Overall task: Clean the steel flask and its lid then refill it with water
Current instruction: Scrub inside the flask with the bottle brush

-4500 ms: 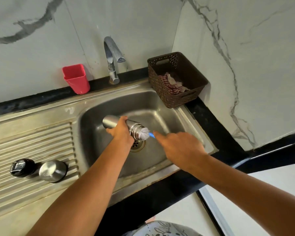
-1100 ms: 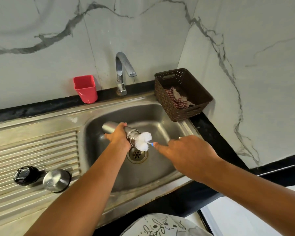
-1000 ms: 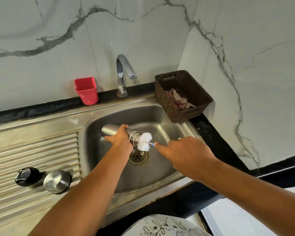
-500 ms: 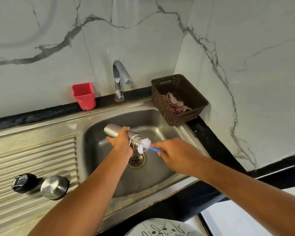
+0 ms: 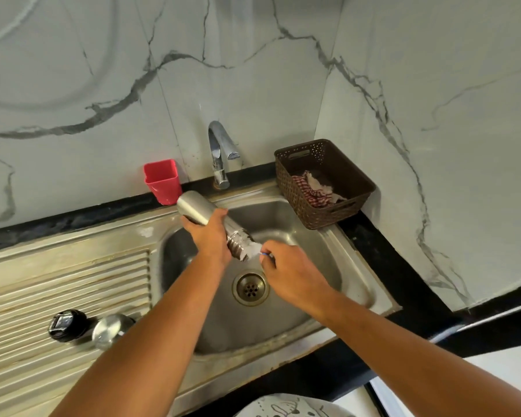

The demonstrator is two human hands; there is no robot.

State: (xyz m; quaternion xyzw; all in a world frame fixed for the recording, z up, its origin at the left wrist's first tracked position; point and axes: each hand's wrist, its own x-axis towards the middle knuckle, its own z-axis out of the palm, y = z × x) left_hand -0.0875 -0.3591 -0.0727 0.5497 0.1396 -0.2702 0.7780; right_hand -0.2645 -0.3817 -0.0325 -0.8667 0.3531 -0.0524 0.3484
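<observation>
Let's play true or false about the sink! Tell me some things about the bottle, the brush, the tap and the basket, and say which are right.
1. The left hand holds the steel flask over the sink. True.
2. The flask's mouth points up at the ceiling. False: it tilts down toward the right hand.
3. White brush bristles sit at the flask's mouth. True.
4. Water is pouring from the tap. False: no stream shows.
5. The brown basket is empty. False: a red-and-white cloth lies inside.
6. The steel cap and black stopper rest on the draining board. True.
</observation>
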